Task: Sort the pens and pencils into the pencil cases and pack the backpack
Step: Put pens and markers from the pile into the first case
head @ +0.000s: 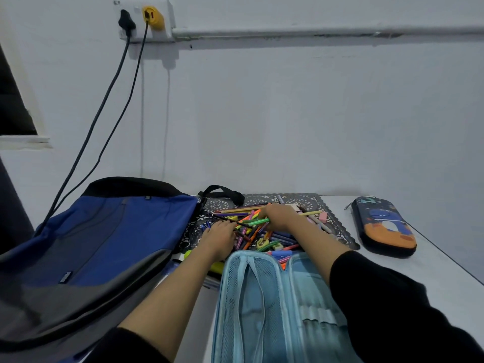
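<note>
A heap of coloured pens and pencils [251, 233] lies on a black lace mat [303, 203] in the middle of the table. My left hand [218, 238] rests on the heap's left side and pinches a dark pencil at its fingertips. My right hand [279, 216] lies over the top of the heap with fingers curled around a green pen. A light blue pencil case [264, 305] lies open in front of me. A dark case with a cartoon print [383, 226] lies closed at the right. The blue and grey backpack [86, 247] lies flat on the left.
Two black cables [104, 106] hang from a wall socket [146, 20] down behind the backpack. A yellow-green highlighter [217, 267] and other items lie under my left forearm. The white table's right edge [445, 260] runs diagonally past the dark case.
</note>
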